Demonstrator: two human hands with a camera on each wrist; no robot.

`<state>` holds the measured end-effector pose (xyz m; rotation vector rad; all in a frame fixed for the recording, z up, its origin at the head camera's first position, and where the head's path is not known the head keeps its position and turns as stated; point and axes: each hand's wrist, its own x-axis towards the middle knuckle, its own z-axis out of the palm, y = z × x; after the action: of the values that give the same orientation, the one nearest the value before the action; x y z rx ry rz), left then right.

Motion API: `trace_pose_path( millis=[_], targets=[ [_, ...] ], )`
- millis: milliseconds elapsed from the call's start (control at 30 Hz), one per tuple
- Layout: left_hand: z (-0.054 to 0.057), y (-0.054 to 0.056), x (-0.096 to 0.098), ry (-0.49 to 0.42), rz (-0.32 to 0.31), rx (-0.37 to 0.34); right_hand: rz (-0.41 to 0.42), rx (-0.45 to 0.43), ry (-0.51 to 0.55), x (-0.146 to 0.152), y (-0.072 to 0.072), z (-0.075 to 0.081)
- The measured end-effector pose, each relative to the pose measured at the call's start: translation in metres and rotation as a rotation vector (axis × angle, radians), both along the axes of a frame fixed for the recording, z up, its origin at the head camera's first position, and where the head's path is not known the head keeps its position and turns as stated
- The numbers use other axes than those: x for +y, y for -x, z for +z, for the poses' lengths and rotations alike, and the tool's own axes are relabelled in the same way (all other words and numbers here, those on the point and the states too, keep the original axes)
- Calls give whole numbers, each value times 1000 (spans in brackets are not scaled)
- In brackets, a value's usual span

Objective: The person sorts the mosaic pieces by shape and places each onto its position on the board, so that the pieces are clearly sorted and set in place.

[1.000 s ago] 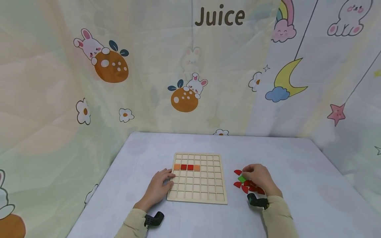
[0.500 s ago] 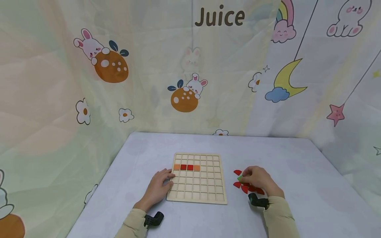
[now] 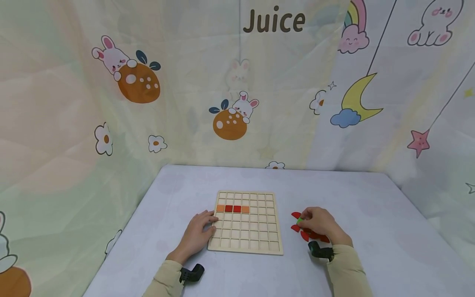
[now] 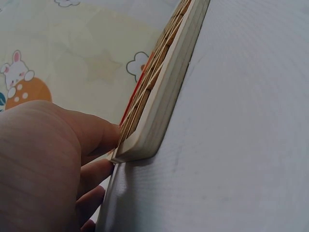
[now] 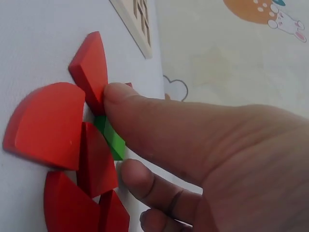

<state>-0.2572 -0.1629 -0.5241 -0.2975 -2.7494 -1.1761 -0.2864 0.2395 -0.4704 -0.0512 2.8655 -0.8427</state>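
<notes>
Since the earlier frame, the right hand (image 3: 322,222) has been shifting over the green block (image 5: 114,141), now lying partly covered among red wedges (image 5: 48,125) on the counter (image 3: 252,276); whether its grip is clamping the block, one cannot tell. The left hand (image 3: 197,232), fingers loosely extended, is touching the wooden board (image 3: 256,236).

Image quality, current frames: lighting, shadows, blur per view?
Head: even, diffuse light, no strong glare on the pale table; left wrist: duller, soft shadow near the corner of the light wooden grid board; right wrist: bare right hand slightly soft, largest-looking red quarter-circle block clearer-edged.
</notes>
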Motion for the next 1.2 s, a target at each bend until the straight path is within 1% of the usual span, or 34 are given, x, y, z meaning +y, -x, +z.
trace_pose_path(
  millis=[300, 533, 933, 1067, 1200],
  targets=[
    [1, 0, -1, 2, -5, 0, 22, 6, 52, 4, -1, -2],
    [1, 0, -1, 5, -9, 3, 53, -7, 24, 4, -1, 1],
    [2, 0, -2, 15, -27, 23, -4, -6, -18, -3, 1, -1],
    [1, 0, -2, 14, -26, 28, -5, -11, -29, -4, 1, 0],
    [1, 0, -1, 9, -16, 17, 0, -8, -31, -4, 1, 0]
  ],
)
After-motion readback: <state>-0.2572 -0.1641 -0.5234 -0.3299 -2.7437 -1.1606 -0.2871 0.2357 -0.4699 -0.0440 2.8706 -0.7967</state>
